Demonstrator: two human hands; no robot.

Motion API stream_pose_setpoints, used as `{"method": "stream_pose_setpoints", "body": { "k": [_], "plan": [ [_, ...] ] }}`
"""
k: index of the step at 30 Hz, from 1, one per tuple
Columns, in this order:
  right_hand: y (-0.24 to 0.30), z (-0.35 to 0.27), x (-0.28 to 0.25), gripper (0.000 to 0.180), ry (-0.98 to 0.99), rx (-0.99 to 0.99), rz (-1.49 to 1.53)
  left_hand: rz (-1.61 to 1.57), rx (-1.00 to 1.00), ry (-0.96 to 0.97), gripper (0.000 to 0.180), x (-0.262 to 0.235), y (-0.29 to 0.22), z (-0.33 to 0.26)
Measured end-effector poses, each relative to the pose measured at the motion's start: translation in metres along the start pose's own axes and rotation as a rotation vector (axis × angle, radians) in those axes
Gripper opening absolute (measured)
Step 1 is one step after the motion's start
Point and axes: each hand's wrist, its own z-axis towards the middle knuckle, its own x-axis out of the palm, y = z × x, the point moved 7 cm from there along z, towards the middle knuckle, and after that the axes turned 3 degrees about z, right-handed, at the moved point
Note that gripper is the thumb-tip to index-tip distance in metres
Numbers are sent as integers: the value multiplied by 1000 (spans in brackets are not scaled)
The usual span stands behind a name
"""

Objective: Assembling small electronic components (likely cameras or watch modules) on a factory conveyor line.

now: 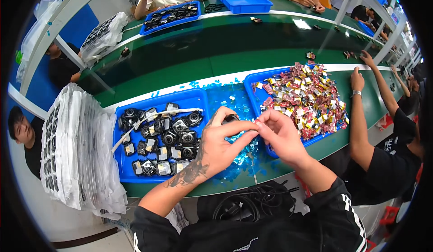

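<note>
Small black case [231, 117], rounded edge showing, rest hidden by left hand [224, 138]; near view's centre, toward 3 o'clock.

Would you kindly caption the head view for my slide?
Left hand and right hand, close together near blue trays of black modules and small parts.

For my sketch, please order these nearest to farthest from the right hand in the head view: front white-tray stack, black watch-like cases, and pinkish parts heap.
1. Pinkish parts heap: beyond the right hand.
2. Black watch-like cases: left.
3. Front white-tray stack: far left.
</note>
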Motion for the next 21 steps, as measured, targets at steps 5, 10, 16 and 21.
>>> {"method": "stream_pose_setpoints", "body": {
  "k": [5,10,16,21],
  "plan": [
    [8,1,15,14,128,-108,45,-442,-267,47,14,8,30,-6],
    [4,2,16,10,102,-86,112,-643,-360,46,16,5,37,-10],
    [-2,5,19,10,28,-85,247,-574,-373,16,23,4,51,-22],
    [-12,3,27,6,18,-73,241,-697,-446,-60,18,11,54,-28]
  ]
}}
